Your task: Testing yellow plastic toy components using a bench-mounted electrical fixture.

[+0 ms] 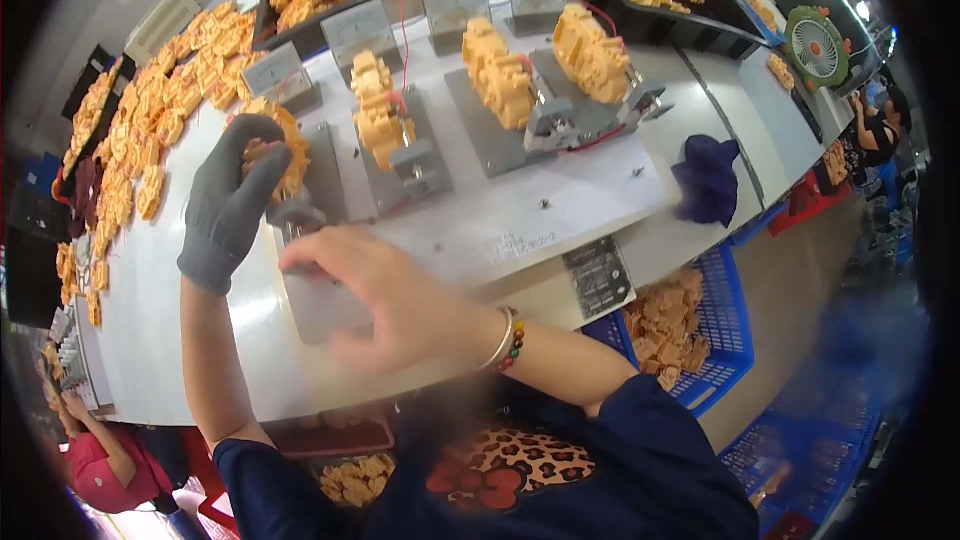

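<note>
My left hand point(228, 202), in a grey glove, is closed around a yellow moulded plastic part point(295, 155) on the leftmost test fixture. Part of that piece is hidden behind the fingers. Close by, my bare right hand point(400, 300) has its fingers stretched toward the grey clamp point(296, 214) of the same fixture, thumb held apart. Whether the fingertips touch the clamp I cannot tell. Further right, similar yellow parts sit in grey clamp fixtures: one in the second fixture point(380, 115), one in the third point(498, 75) and one in the fourth point(592, 55).
Small meters, such as a grey one point(360, 32), stand behind the fixtures. Yellow parts point(190, 80) are heaped at left. Black bins, one at back right point(720, 25), hold more. A dark purple cloth point(708, 180) lies at right, above a blue basket point(735, 340). Other people work at both sides.
</note>
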`<state>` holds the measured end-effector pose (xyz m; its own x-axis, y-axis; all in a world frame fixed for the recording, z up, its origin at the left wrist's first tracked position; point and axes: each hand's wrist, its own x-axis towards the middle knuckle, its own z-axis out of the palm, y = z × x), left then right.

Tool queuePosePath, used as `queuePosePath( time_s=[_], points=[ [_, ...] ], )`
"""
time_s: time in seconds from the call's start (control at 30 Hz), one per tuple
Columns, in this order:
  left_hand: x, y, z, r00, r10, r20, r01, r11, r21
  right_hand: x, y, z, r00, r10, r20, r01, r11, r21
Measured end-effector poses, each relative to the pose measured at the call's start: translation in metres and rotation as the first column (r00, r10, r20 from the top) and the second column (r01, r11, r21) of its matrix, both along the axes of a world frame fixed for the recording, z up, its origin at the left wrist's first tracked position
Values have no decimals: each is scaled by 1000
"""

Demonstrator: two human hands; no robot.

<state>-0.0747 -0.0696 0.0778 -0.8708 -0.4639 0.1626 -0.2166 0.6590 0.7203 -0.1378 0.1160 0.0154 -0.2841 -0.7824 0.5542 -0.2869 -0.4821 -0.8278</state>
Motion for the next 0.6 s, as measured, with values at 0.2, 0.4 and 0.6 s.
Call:
queuePosePath(
  time_s=[0.2, 0.4, 0.6],
  points=[
    [-31, -13, 30, 994, 50, -95, -60, 993, -106, 0, 2, -10, 988, -112, -109, 110, 994, -23],
    [-132, -135, 161, 879, -45, -474, 135, 978, 157, 12, 1, -4, 996, -25, -83, 25, 1000, 9],
    [-202, -116, 147, 886, 152, -438, -97, 985, 146, 12, 14, -3, 998, -68, -2, 68, 993, 94]
  ],
)
